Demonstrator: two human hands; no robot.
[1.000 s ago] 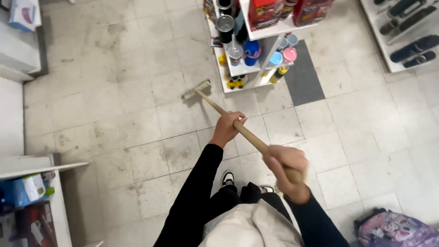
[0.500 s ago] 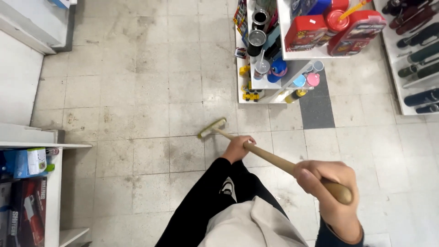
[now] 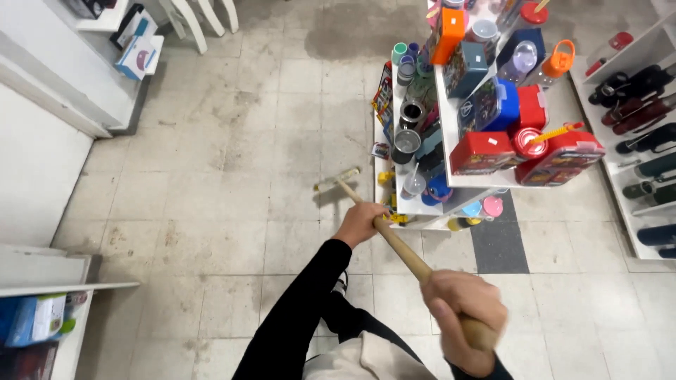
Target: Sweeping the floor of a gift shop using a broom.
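Head view, mid-sweep: left hand clenched low on wooden broom handle, right hand gripping its top end; pale broom head on grimy tiled floor, just beside white display shelf; next stroke likely needing clearance from shelf's base.

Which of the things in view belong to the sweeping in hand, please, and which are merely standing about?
In use: broom, gripped by left hand and right hand; tiled floor.

Standing about: white display shelf of cups and red lunch boxes; wall rack of bottles; blue box.
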